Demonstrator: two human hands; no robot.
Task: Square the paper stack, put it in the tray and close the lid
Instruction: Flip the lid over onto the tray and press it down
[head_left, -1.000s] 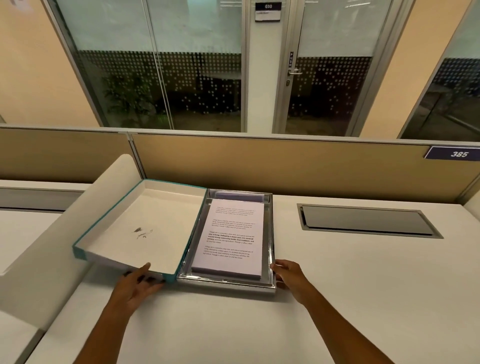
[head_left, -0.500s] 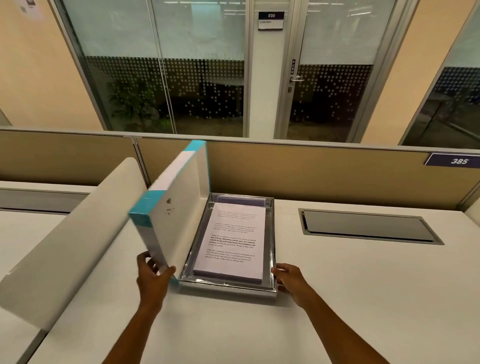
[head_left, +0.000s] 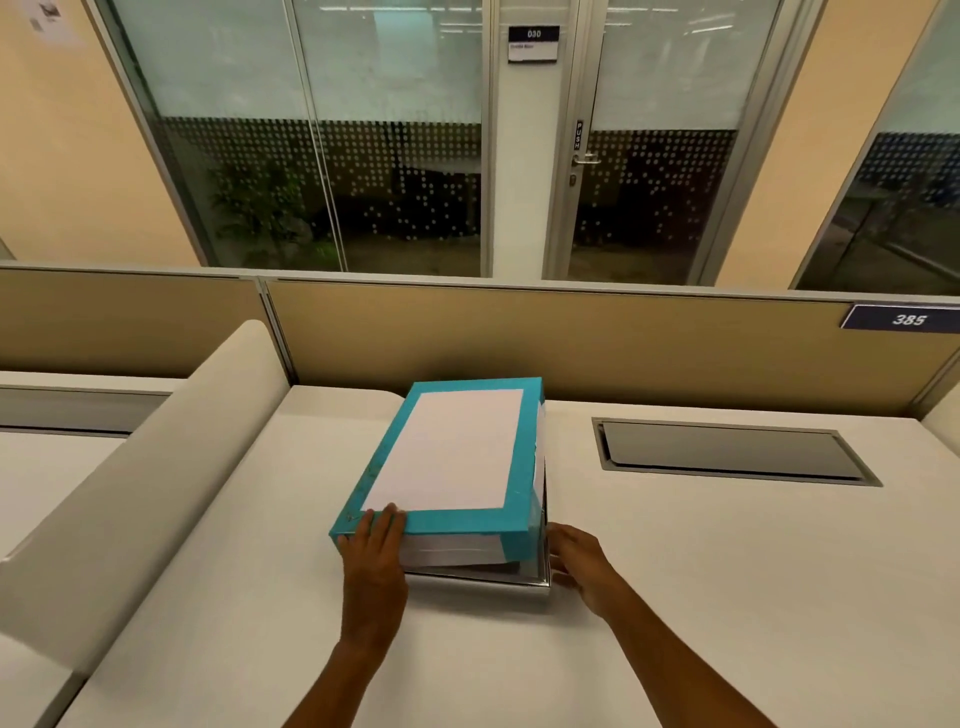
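The teal-edged white lid (head_left: 452, 457) lies over the silver tray (head_left: 535, 584), tilted a little, with its near right side still raised off the rim. My left hand (head_left: 375, 545) grips the lid's near left corner, fingers on top. My right hand (head_left: 576, 564) rests against the tray's near right corner, fingers spread on its rim. The paper stack is hidden under the lid.
A white curved divider (head_left: 140, 467) runs along the left of the desk. A recessed grey cable hatch (head_left: 727, 452) sits in the desk at the right. A tan partition (head_left: 571, 343) stands close behind the tray.
My left hand swung the lid from lying open on the left, through upright, down over the tray. The paper is now covered. My right hand stayed at the tray's corner.
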